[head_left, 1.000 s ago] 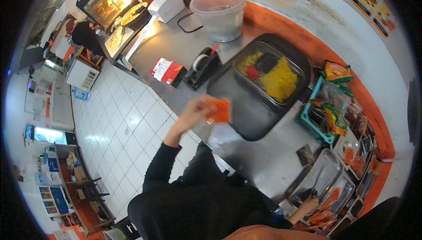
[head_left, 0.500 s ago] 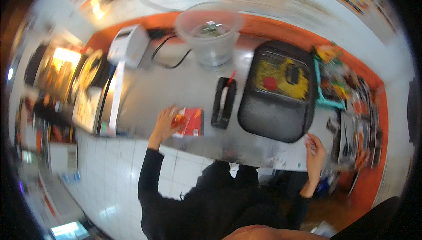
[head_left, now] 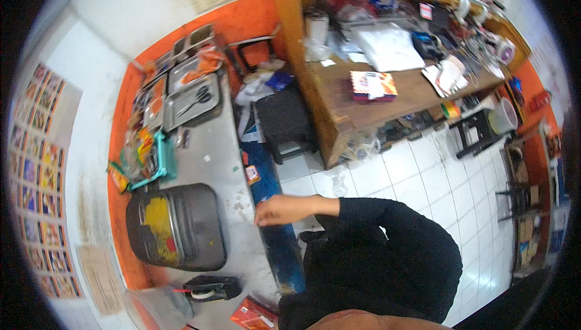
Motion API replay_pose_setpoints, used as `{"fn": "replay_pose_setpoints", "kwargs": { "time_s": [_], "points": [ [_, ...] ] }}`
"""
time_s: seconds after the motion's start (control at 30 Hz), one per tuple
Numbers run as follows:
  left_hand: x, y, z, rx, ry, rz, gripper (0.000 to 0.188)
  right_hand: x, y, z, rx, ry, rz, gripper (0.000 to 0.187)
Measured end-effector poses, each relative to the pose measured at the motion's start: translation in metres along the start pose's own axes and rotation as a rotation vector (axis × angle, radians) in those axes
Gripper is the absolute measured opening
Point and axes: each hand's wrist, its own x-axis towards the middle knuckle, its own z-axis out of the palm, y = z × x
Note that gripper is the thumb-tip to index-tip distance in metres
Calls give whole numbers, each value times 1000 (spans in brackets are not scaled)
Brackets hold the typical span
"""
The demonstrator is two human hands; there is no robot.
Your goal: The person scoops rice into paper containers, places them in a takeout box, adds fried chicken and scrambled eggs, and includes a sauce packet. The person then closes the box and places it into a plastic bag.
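My right hand (head_left: 284,209) hangs at the edge of the metal counter (head_left: 242,212), its fingers loosely bent and nothing visible in them. Its black sleeve comes in from the right. Nearest on the counter is a black rounded appliance or lid (head_left: 209,227) with a yellow-patterned panel and a red spot. Beside that lies a black tape dispenser (head_left: 224,287) with a pale roll. A red flat packet or card (head_left: 253,315) shows at the lower edge, partly cut off. My left hand is out of view.
A teal basket (head_left: 164,157) of packets and several metal trays (head_left: 200,100) occupy the counter's far part. A clear plastic tub (head_left: 158,309) stands low left. A dark stool (head_left: 284,118) sits beside a wooden desk (head_left: 333,106) bearing papers and a patterned box (head_left: 372,85).
My view has swung right, bringing the desk and stool into sight. My left hand, which was at the red packet, has left the picture. My right hand stays by the counter edge.
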Motion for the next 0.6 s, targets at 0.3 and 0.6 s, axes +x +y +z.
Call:
{"fn": "replay_pose_setpoints", "kwargs": {
  "time_s": [0.3, 0.6],
  "points": [
    [-44, 203, 48, -340, 40, -1, 107, -253, 58, -135, 576, 812, 415, 19],
    [-58, 451, 119, -932, -262, 123, 111, -410, 151, -377, -689, 772, 657, 73]
  ]
}}
